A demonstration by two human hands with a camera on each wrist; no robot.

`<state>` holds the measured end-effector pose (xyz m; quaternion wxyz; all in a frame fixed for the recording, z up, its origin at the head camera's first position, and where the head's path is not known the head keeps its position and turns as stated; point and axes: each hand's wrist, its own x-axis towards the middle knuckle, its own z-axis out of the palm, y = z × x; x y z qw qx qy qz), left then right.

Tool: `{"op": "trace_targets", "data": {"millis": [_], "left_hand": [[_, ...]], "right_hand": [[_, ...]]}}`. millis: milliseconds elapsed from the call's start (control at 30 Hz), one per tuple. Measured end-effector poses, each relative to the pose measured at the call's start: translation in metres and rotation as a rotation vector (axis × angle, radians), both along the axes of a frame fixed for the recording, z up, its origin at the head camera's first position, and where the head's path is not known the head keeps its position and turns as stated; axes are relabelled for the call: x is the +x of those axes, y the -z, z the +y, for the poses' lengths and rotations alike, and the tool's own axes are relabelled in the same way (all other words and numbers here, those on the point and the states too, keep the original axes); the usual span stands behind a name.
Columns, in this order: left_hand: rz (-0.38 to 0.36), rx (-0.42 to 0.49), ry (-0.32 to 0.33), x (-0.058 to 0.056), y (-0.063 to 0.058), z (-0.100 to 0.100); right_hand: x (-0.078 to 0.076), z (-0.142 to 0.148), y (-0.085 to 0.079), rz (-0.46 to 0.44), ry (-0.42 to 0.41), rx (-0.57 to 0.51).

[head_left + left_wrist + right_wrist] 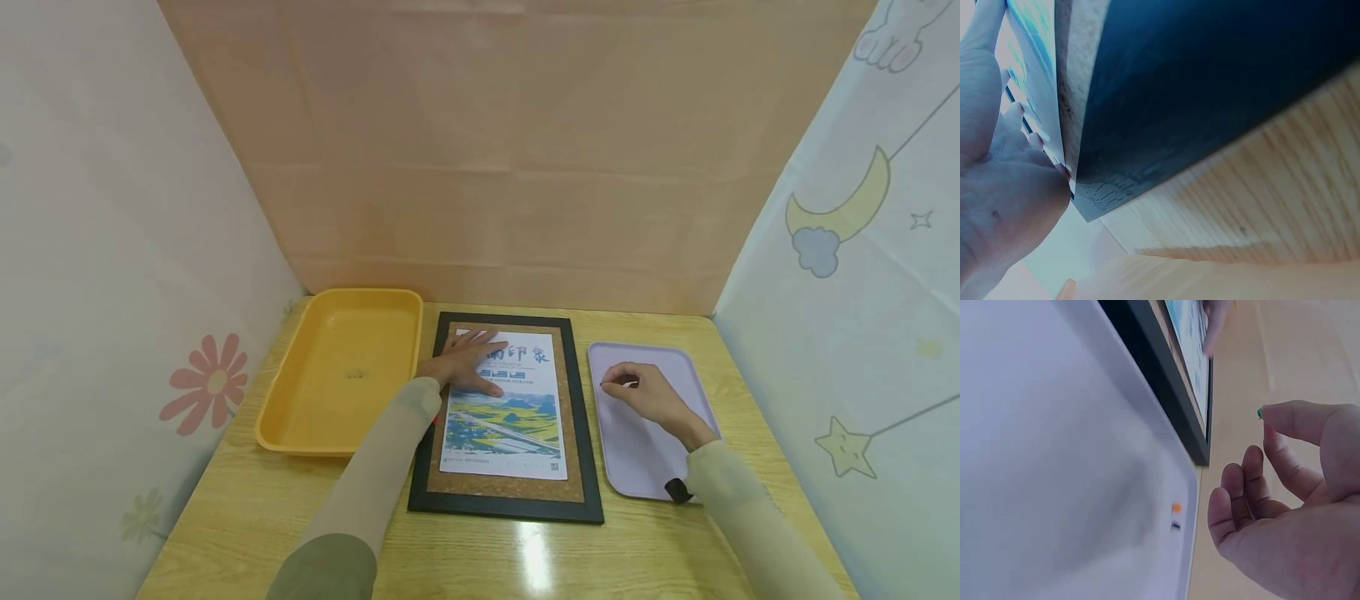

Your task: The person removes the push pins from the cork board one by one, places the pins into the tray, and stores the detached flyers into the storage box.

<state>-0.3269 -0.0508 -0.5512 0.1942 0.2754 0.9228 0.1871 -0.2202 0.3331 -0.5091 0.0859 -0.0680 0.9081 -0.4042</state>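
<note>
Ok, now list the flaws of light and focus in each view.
Head view: bright glare on the wooden table, just below the black frame; left wrist: a strong blue cast over the left hand, and the printed sheet looks washed out; right wrist: a soft shadow across the tray, while the orange bit and dark bit in it are blurred.

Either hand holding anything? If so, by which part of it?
Right hand pinches a small green item between thumb and forefinger tips; too small to tell which part. Left hand rests on the printed sheet, holding nothing.
</note>
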Motion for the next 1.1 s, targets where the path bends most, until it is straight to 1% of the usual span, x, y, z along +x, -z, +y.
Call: {"op": "trace_targets", "data": {"millis": [133,300,467,667,767,900,967,1000,1067,1100], "left_hand": [[-0.002,0.01,0.006,0.0,0.0,0.0],[-0.02,0.025,-0.001,0.0,0.001,0.0],[0.008,0.011,0.009,-0.001,0.001,0.001],[0.017,-0.002,0.005,0.0,0.002,0.002],[0.012,0.001,0.001,0.0,0.002,0.002],[-0.012,0.01,-0.009,-0.001,0.003,0.002],[-0.013,0.008,-0.009,-0.001,0.004,0.002],[-0.013,0.012,-0.011,-0.004,0.007,0.002],[-0.007,0.008,-0.011,-0.004,0.008,0.002],[-0.004,0.011,-0.014,-0.007,0.012,0.002]], "right_hand": [[-0.005,0.016,0.0,-0.005,0.059,0.011],[-0.01,0.032,0.0,-0.002,0.105,0.032],[-0.017,0.04,0.0,0.002,0.143,0.065],[-0.029,0.046,0.006,0.006,0.171,0.101],[-0.034,0.048,0.008,-0.017,0.19,0.1],[-0.039,0.049,0.01,-0.056,0.198,0.086],[-0.042,0.05,0.013,-0.068,0.198,0.084],[-0.044,0.05,0.014,-0.074,0.197,0.083],[-0.046,0.052,0.017,-0.077,0.193,0.087],[-0.048,0.052,0.018,-0.078,0.192,0.089]]}}
